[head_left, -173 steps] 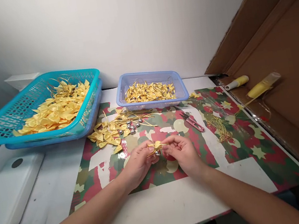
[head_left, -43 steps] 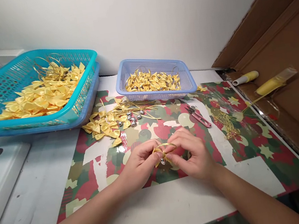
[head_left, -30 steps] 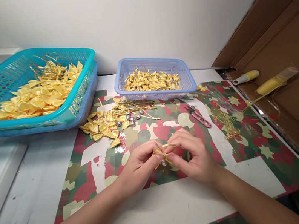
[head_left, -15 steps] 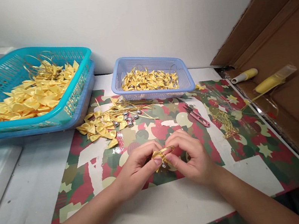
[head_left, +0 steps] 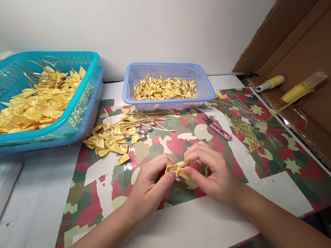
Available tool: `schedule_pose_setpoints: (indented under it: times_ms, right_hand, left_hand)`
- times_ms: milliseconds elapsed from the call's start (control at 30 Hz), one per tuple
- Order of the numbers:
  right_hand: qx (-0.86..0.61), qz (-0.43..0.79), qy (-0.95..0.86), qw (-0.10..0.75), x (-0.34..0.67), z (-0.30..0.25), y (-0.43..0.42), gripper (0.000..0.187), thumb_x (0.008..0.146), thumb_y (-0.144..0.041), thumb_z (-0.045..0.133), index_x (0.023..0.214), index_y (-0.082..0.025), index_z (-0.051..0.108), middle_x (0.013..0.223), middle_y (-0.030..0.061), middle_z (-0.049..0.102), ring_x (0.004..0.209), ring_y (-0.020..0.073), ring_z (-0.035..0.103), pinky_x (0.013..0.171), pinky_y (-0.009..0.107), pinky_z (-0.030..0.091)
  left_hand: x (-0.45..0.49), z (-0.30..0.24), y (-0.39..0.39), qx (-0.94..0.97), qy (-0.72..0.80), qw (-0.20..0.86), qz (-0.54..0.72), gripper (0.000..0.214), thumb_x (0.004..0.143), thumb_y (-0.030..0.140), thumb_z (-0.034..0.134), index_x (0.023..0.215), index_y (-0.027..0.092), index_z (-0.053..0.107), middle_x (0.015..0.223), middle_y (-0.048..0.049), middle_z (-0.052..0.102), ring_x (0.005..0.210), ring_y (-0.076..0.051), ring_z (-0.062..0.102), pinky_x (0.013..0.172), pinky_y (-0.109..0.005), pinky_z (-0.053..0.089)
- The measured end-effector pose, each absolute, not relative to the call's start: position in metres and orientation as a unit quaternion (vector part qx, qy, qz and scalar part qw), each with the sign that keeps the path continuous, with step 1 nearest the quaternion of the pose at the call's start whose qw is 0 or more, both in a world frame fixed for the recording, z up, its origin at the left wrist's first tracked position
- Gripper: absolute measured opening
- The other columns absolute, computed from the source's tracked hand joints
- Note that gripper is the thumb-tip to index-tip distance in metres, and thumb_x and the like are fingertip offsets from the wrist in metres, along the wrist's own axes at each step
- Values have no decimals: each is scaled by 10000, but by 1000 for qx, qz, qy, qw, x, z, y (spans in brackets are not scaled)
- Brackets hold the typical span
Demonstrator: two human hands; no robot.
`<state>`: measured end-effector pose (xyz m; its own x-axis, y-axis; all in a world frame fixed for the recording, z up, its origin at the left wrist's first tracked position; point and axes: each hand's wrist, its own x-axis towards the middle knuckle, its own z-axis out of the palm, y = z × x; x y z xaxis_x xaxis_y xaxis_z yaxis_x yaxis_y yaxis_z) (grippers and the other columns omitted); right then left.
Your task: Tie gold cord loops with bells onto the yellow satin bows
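Note:
A yellow ribbon bow (head_left: 181, 173) with a gold cord loop and a small silver bell (head_left: 177, 178) is held between both hands, just above the patterned sheet. My left hand (head_left: 154, 181) pinches its left side between thumb and forefinger. On the right side, my right hand (head_left: 210, 171) grips it the same way, with the other fingers curled. Beyond the hands lie loose yellow bows (head_left: 109, 141), several silver bells (head_left: 142, 132) and gold cords (head_left: 158, 119). Pink thread snips (head_left: 218, 128) rest to the right of them.
A turquoise basket (head_left: 83, 87) heaped with yellow bows stands at the left, stacked on a blue one. At the back, a lavender basket (head_left: 170, 104) contains finished-looking bows. Tangled gold thread (head_left: 252, 137) lies right, near yellow spools (head_left: 299, 89) by a cardboard wall (head_left: 315, 52).
The bow has tilted between my fingers, its loop lying flatter and its bell slightly further left. Both hands keep hold of it in nearly the same place.

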<state>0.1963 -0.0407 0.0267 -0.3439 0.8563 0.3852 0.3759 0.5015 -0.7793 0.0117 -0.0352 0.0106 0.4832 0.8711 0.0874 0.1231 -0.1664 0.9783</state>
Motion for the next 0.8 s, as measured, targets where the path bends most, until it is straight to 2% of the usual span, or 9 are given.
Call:
schedule_pose_setpoints:
  times_ms: [200,400,600,700,800]
  right_hand:
    - [-490,334,-671,446,203,29,-35,66,852,-231,557,812,-214,607,824,27,616,815,171,571,739,325,461]
    - [-563,357,-519,535,219,22,-21,154,845,-355,586,874,-205,606,829,30,609,754,146,568,679,288,476]
    - [-507,332,-449,656,230,22,-12,177,882,-371,517,812,-209,537,800,29,547,721,135,546,693,294,478]
    - [-499,319,-464,659,232,21,-11,240,914,-407,451,799,-215,536,776,35,532,702,140,537,665,288,470]
    - [-494,336,-489,635,228,21,-13,293,922,-427,429,755,-213,540,761,41,547,723,154,546,681,299,473]
  left_hand:
    - [11,10,-35,707,428,452,335,308,916,336,406,669,178,500,669,-14,514,633,-137,451,598,-264,364]
    - [11,12,-34,733,458,374,336,284,911,299,388,668,190,484,681,-24,519,673,-156,446,621,-284,366]
    - [0,18,-29,776,472,168,384,186,849,272,461,681,207,507,740,-47,588,709,-179,480,671,-327,381]
    - [-11,25,-30,805,447,72,383,168,794,334,539,663,229,533,719,-45,609,681,-191,494,674,-352,379]
    - [-17,47,-37,846,406,71,338,175,770,402,566,677,254,565,728,-43,617,683,-201,514,664,-358,394]
